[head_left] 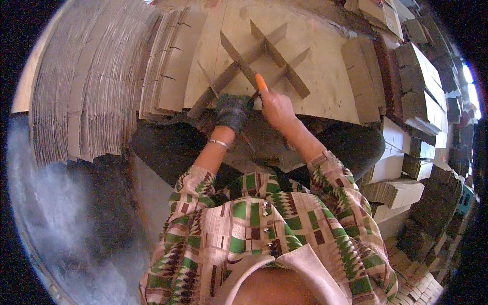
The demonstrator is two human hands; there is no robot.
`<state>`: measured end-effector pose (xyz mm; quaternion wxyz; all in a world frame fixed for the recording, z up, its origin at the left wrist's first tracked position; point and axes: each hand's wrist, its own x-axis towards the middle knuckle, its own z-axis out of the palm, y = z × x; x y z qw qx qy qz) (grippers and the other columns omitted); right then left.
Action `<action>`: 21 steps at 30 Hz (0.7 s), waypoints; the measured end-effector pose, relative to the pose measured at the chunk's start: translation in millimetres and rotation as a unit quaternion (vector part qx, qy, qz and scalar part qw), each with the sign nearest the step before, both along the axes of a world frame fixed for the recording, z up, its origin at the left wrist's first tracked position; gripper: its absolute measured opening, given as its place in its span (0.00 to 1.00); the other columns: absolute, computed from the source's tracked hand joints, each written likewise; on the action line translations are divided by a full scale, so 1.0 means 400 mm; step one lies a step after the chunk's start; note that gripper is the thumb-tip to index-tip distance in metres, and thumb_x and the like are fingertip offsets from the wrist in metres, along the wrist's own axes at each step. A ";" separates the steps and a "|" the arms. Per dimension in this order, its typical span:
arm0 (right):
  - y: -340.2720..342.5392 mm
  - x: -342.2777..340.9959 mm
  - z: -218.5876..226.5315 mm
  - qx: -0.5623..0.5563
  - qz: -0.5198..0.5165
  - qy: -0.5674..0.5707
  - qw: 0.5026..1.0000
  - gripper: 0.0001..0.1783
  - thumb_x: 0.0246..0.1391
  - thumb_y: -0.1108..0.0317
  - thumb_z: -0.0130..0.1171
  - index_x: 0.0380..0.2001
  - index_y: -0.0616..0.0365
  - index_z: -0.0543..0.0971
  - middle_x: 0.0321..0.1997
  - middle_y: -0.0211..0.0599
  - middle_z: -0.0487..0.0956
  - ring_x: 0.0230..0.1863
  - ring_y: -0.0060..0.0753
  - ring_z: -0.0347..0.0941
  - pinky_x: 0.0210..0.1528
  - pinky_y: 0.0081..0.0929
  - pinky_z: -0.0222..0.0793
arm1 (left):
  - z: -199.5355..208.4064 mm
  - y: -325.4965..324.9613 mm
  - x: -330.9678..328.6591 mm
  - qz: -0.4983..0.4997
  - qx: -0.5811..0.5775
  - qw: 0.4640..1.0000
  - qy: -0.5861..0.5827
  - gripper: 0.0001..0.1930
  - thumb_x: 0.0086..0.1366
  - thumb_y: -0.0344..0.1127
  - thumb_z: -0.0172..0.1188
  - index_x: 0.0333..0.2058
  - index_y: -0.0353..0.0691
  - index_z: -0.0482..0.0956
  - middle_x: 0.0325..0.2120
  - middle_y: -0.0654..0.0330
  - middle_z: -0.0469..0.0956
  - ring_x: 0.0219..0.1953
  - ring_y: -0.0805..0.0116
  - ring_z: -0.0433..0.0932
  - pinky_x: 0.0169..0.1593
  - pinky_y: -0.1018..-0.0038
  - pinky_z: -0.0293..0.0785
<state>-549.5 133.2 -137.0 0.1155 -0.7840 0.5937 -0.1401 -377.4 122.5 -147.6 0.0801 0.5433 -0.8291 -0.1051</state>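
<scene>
A partition of interlocked brown cardboard strips [236,57] stands on edge on the wooden board in front of me, the strips crossing each other at slots. My left hand [234,113], in a dark glove, is closed at the near side of the partition, on a cardboard strip there. Beside it my right hand [278,108] is bare apart from an orange finger cover [261,83]. Its index finger lies along the near end of a strip and the other fingers are curled. The exact grip under both hands is partly hidden.
Long rows of stacked cardboard strips [86,81] fill the left, with slotted pieces [168,61] nearer the board [325,104]. More flat strips [362,76] lie at the board's right edge. Bundles of cardboard [419,91] are piled further right. My knees flank the board's near edge.
</scene>
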 end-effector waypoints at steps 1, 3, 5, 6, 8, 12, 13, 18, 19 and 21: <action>-0.010 0.004 0.001 0.008 -0.001 0.012 1.000 0.50 0.48 0.79 0.56 0.75 0.49 0.51 0.31 0.50 0.82 0.30 0.56 0.80 0.30 0.49 0.76 | 0.004 0.002 -0.002 0.001 0.004 1.000 -0.007 0.12 0.62 0.42 0.54 0.31 0.53 0.88 0.30 0.55 0.85 0.35 0.50 0.84 0.40 0.54 0.78; -0.018 0.005 0.011 0.023 -0.002 0.016 1.000 0.50 0.48 0.79 0.56 0.75 0.49 0.50 0.31 0.50 0.82 0.30 0.56 0.80 0.30 0.49 0.76 | 0.013 0.002 -0.005 0.004 0.009 1.000 -0.021 0.12 0.62 0.43 0.54 0.32 0.54 0.88 0.31 0.56 0.85 0.35 0.50 0.84 0.40 0.54 0.78; -0.015 0.006 0.027 0.036 -0.002 -0.002 0.999 0.51 0.48 0.78 0.56 0.75 0.50 0.49 0.32 0.50 0.82 0.30 0.56 0.80 0.31 0.49 0.76 | 0.004 -0.004 -0.002 0.000 0.029 0.999 -0.026 0.12 0.63 0.44 0.54 0.34 0.54 0.88 0.33 0.56 0.85 0.36 0.51 0.84 0.40 0.54 0.79; -0.007 0.004 0.026 0.030 -0.004 -0.001 1.000 0.51 0.48 0.78 0.56 0.75 0.50 0.49 0.32 0.50 0.82 0.30 0.56 0.80 0.31 0.49 0.76 | 0.003 -0.008 0.000 0.000 0.039 0.999 -0.028 0.13 0.63 0.44 0.53 0.35 0.54 0.88 0.34 0.56 0.85 0.37 0.51 0.85 0.40 0.54 0.79; 0.016 -0.002 0.024 0.019 -0.010 0.002 1.000 0.51 0.48 0.77 0.57 0.75 0.50 0.48 0.33 0.50 0.82 0.30 0.56 0.80 0.31 0.50 0.76 | -0.001 -0.021 0.003 -0.004 0.071 0.996 -0.049 0.14 0.64 0.45 0.52 0.36 0.54 0.88 0.36 0.56 0.85 0.38 0.51 0.85 0.41 0.55 0.79; 0.031 0.019 0.034 0.044 -0.022 0.038 0.998 0.49 0.49 0.76 0.56 0.75 0.50 0.49 0.33 0.51 0.81 0.29 0.57 0.80 0.30 0.51 0.76 | 0.003 -0.021 0.003 -0.004 0.106 0.992 -0.075 0.15 0.66 0.47 0.51 0.38 0.55 0.88 0.39 0.55 0.85 0.41 0.51 0.85 0.44 0.56 0.80; 0.024 0.029 0.024 0.037 -0.018 0.028 0.999 0.49 0.50 0.77 0.56 0.74 0.50 0.49 0.33 0.51 0.81 0.29 0.57 0.80 0.30 0.51 0.76 | -0.012 -0.021 0.011 -0.011 0.108 0.993 -0.049 0.15 0.67 0.47 0.51 0.39 0.55 0.87 0.39 0.55 0.85 0.41 0.51 0.85 0.44 0.56 0.80; 0.011 0.012 0.026 0.017 -0.016 0.011 1.000 0.48 0.50 0.77 0.55 0.74 0.50 0.50 0.32 0.50 0.81 0.28 0.56 0.80 0.29 0.50 0.76 | -0.008 -0.074 0.038 0.074 0.105 0.981 0.148 0.19 0.69 0.52 0.52 0.40 0.46 0.85 0.40 0.51 0.84 0.43 0.49 0.82 0.45 0.56 0.76; 0.014 0.007 0.027 0.016 -0.012 0.007 1.000 0.48 0.50 0.77 0.55 0.74 0.50 0.50 0.31 0.50 0.81 0.28 0.56 0.80 0.29 0.50 0.76 | 0.013 -0.104 0.046 0.102 0.027 0.987 0.125 0.19 0.69 0.54 0.53 0.43 0.47 0.84 0.40 0.51 0.84 0.43 0.48 0.82 0.46 0.56 0.76; 0.017 0.013 0.025 0.014 -0.004 0.010 1.000 0.47 0.51 0.77 0.55 0.74 0.51 0.51 0.31 0.49 0.81 0.27 0.55 0.80 0.28 0.49 0.75 | 0.042 -0.182 0.059 0.160 -0.126 0.976 0.075 0.22 0.68 0.56 0.53 0.48 0.47 0.83 0.41 0.50 0.84 0.44 0.47 0.81 0.48 0.55 0.76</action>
